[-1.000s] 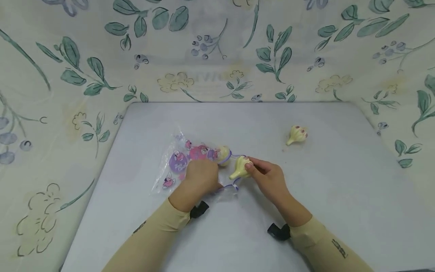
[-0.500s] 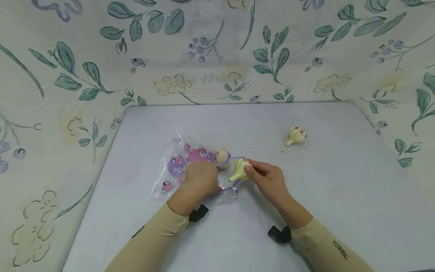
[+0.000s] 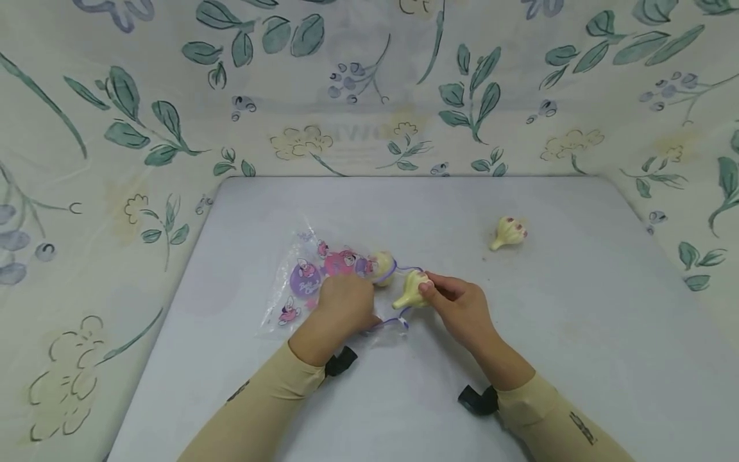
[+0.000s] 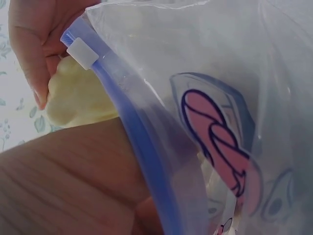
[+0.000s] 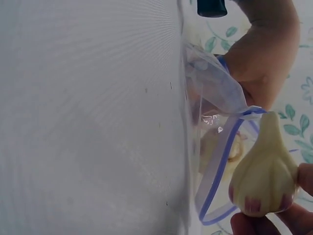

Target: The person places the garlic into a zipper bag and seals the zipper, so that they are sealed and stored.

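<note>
My right hand [image 3: 458, 311] pinches a garlic bulb [image 3: 412, 290] between thumb and fingers, just at the mouth of a clear printed zip bag [image 3: 304, 278]. In the right wrist view this garlic [image 5: 264, 169] hangs stem-up beside the blue zip edge [image 5: 222, 171]. Another garlic bulb [image 3: 382, 269] lies inside the bag near its opening. At the bag's mouth is my left hand [image 3: 346, 301], with the blue zip strip [image 4: 137, 132] crossing over it in the left wrist view. Its fingers are hidden by the hand and bag, so I cannot tell how they lie.
A third garlic bulb [image 3: 509, 233] with reddish spots lies on the white table [image 3: 577, 308], at the back right. Behind the table's far edge hangs a leaf-patterned cloth [image 3: 358, 90]. A white slider [image 4: 83, 53] sits on the zip strip.
</note>
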### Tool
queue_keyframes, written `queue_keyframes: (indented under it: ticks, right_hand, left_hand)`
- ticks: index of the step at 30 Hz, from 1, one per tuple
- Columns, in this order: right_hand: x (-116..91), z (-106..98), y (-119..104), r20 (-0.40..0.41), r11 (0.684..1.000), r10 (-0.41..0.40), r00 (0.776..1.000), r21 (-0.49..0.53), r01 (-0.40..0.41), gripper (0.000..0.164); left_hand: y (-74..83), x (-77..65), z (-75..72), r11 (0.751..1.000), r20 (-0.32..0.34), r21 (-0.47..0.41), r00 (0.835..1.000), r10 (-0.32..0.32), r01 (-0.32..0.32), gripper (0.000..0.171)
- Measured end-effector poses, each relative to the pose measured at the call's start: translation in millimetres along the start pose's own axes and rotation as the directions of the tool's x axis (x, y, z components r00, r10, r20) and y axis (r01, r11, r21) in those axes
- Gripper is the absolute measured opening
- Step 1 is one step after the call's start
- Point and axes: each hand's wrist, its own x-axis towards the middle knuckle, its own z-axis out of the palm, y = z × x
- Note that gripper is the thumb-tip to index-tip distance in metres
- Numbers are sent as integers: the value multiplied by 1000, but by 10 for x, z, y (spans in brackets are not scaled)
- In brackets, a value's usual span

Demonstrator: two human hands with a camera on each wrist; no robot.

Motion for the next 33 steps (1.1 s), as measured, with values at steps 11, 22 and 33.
queue_keyframes:
  ticks: [11,22,33]
  right_hand:
    - [-2,65,-3,-4,968,-139,990,-212,135,36]
    - [17,71,-53,30,704,-294,955,-669,237,44]
    - [-30,29,-74,252,791,-294,922,-477,383,54]
  left_hand:
    - [-42,-43,-9,1000,2,8,1000,-5,5,47]
    - [-13,6,-45,999,-23,32,999,32,-32,46]
    - [37,9,14,998,-28,43,999,41,-40,48]
